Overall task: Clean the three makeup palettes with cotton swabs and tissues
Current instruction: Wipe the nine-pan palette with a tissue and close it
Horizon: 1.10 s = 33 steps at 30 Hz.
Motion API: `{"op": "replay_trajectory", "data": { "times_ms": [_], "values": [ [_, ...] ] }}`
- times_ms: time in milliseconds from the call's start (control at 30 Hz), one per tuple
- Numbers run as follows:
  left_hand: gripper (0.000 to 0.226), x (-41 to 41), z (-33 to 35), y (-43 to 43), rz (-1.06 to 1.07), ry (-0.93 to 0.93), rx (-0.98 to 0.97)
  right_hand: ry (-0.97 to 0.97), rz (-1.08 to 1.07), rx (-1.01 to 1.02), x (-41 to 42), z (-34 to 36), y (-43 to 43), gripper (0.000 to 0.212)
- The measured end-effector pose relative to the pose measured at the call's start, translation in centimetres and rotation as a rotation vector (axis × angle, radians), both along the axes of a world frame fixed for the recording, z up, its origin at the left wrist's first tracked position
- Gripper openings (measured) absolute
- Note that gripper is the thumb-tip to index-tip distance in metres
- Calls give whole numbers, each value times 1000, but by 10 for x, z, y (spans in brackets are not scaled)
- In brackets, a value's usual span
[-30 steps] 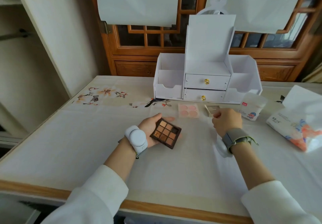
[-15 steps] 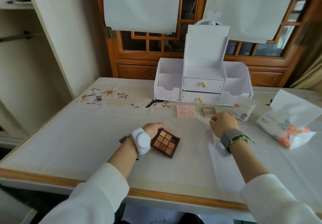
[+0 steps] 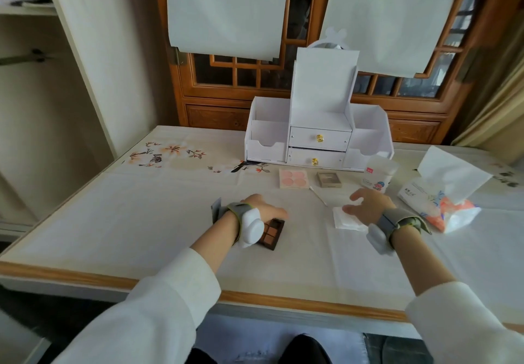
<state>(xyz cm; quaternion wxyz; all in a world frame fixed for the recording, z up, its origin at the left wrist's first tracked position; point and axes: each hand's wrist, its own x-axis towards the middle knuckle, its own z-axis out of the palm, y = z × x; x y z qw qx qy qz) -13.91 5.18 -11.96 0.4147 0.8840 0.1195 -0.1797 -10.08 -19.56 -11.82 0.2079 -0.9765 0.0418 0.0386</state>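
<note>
A brown eyeshadow palette [image 3: 271, 232] lies on the white tablecloth, partly under my left hand [image 3: 263, 211], whose fingers curl over its far edge. My right hand [image 3: 368, 205] hovers with spread fingers just above a folded white tissue [image 3: 344, 221]. One cotton swab [image 3: 318, 195] lies loose on the cloth between my hands. Further back sit a pink palette with round pans [image 3: 293, 178] and a small tan palette [image 3: 329, 179].
A white drawer organizer [image 3: 317, 136] stands at the back of the table. A cotton swab tub [image 3: 378, 174] and a tissue pack [image 3: 442, 195] with a sheet sticking up are at the right. The wooden table edge [image 3: 255, 298] runs close to me.
My left hand has turned over and brought the brown palette down onto the table. My right hand has opened from a fist; the swab and tissue now lie on the cloth.
</note>
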Motion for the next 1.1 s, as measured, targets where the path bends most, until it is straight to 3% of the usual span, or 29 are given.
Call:
{"op": "replay_trajectory", "data": {
  "times_ms": [100,233,400,533,567,733,967,1100],
  "values": [
    [57,-3,-7,-6,-81,-38,191,-66,7,23,-6,-7,-2,27],
    [90,-3,-12,-10,-140,-46,374,-1,45,-37,-13,-13,2,39],
    [85,-7,-11,-12,-183,-85,439,-32,34,-26,-18,-19,3,43],
    [72,-5,-14,-8,-198,-134,388,-43,33,76,-20,-16,8,87],
    [68,-5,-15,-7,-198,-150,374,-41,33,83,-20,-15,8,90],
    [81,-5,-19,-2,-218,-238,344,-11,140,-86,-21,-15,6,42],
    [77,-7,-21,10,-283,-282,261,7,91,-90,-21,-17,16,43],
    [86,-10,-20,16,-291,-274,310,-69,72,-82,-19,-21,22,14]
  ]
}}
